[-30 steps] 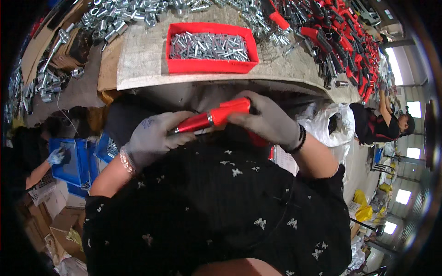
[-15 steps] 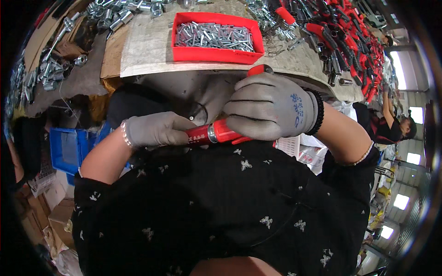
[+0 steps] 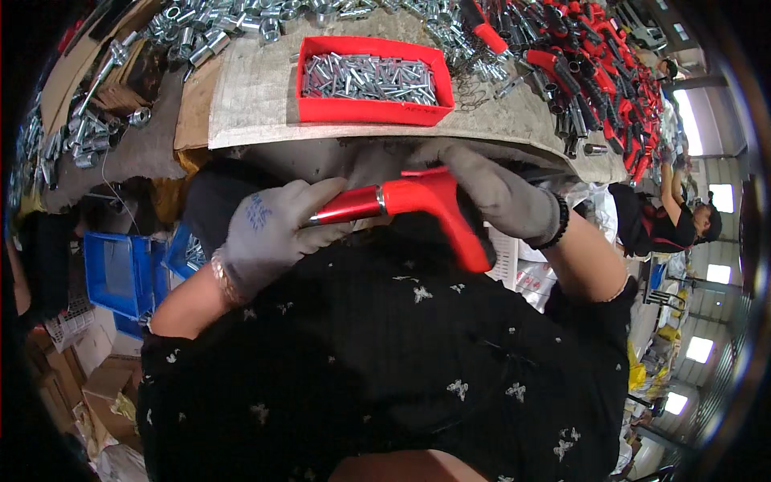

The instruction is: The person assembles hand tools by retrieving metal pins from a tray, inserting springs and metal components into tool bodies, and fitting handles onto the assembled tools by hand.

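Note:
My left hand [image 3: 273,229], in a grey glove, is wrapped round the shiny red tube of a pistol-shaped tool [image 3: 438,201]. A silver collar joins the tube to a red angled handle, which points down and to the right, with a black strip on its back. A thin red lever sticks out at the top. My gloved right hand [image 3: 506,197] is beside the bend of the handle, fingers stretched out and somewhat blurred; whether it touches the handle I cannot tell. The tool is held in front of my chest, below the table edge.
A red box [image 3: 373,112] of small metal pins stands on the cloth-covered table [image 3: 257,104]. Silver fittings [image 3: 209,48] lie at the back left, red and black handles [image 3: 602,72] at the right. Blue bins [image 3: 116,269] are at my left; another person [image 3: 679,217] is far right.
My right hand has let go of the handle and straightened its fingers. The tool has turned so its handle now points down instead of up. My left hand has rolled with the tube.

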### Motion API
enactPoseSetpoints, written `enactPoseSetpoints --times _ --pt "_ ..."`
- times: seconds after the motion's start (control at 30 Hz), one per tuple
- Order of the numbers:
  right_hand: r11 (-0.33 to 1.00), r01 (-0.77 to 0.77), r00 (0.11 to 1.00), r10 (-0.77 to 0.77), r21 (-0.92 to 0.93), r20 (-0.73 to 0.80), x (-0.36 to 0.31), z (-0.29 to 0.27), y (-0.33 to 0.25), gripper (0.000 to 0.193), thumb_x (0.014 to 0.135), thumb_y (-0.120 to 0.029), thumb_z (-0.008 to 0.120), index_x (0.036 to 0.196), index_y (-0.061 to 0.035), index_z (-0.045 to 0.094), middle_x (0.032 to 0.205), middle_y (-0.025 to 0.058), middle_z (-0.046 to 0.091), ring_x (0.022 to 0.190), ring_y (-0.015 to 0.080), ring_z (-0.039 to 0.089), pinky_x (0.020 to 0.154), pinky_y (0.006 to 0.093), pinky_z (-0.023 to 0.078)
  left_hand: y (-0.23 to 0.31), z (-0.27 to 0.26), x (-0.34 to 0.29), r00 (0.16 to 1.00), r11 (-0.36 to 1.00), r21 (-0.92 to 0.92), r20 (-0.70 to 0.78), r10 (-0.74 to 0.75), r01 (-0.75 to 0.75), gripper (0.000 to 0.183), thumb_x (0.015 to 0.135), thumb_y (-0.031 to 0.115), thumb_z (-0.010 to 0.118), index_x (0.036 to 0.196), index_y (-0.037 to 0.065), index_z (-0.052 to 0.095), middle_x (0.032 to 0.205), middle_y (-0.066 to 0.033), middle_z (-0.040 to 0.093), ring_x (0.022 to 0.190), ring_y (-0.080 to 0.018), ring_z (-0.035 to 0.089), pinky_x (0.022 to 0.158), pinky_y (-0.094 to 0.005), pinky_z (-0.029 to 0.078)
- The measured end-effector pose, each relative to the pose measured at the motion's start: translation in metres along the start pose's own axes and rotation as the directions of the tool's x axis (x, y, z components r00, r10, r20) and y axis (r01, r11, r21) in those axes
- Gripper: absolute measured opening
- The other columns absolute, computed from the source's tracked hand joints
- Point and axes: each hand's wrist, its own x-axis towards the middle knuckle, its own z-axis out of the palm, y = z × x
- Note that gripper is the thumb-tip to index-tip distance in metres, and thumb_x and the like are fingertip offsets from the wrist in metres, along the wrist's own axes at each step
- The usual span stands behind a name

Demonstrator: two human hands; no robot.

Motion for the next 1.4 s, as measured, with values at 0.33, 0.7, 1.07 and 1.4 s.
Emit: enactPoseSetpoints --times 0.33,0.7,1.07,1.4 --pt "0.923 0.381 0.909 -0.384 -0.052 -0.159 -0.032 0.006 0.022 0.053 0.102 -0.032 0.045 0.139 0.0064 0.048 0.147 0.0258 0.046 0.14 0.0368 0.04 0.117 0.0444 0.026 -0.007 0.008 0.005 0.967 0.749 -0.613 0.18 -0.179 0.253 0.045 0.087 0.029 0.074 0.122 0.002 0.064 0.103 -0.0161 0.07 0.094 -0.022 0.07 0.083 -0.0324 0.053" --pt "0.776 0.088 0.838 -0.396 -0.624 -0.375 -0.033 0.02 0.005 0.083 0.087 -0.029 0.073 0.148 0.0068 0.029 0.089 0.0198 0.067 0.074 0.0385 0.066 0.063 0.0414 0.051 -0.001 0.006 0.011 0.982 0.897 -0.428 0.187 -0.029 0.109 0.048 0.087 0.03 0.074 0.125 0.002 0.061 0.1 -0.0174 0.069 0.09 -0.0274 0.069 0.08 -0.0344 0.052" --pt "0.912 -0.384 0.888 0.408 0.143 -0.212 -0.024 0.013 0.023 0.043 0.095 -0.043 0.061 0.089 -0.001 0.068 0.057 0.0042 0.055 0.055 0.0172 0.057 0.058 0.035 0.047 -0.01 -0.002 0.011 0.991 0.975 0.193 -0.051 0.125 -0.113 0.042 0.09 0.036 0.068 0.122 0.009 0.064 0.079 -0.012 0.064 0.066 -0.0211 0.064 0.062 -0.0337 0.05" --pt "0.567 0.39 0.847 -0.53 -0.726 0.042 -0.003 0.015 -0.035 0.034 0.085 -0.032 0.063 0.112 -0.0101 0.065 0.094 0.0048 0.067 0.087 0.0147 0.066 0.077 0.0295 0.053 -0.044 0.019 0.007 0.314 0.333 -0.426 0.887 0.339 0.841 0.08 0.085 0.069 0.062 0.127 0.001 0.057 0.059 0.001 0.049 0.042 -0.0049 0.042 0.038 -0.0213 0.032"
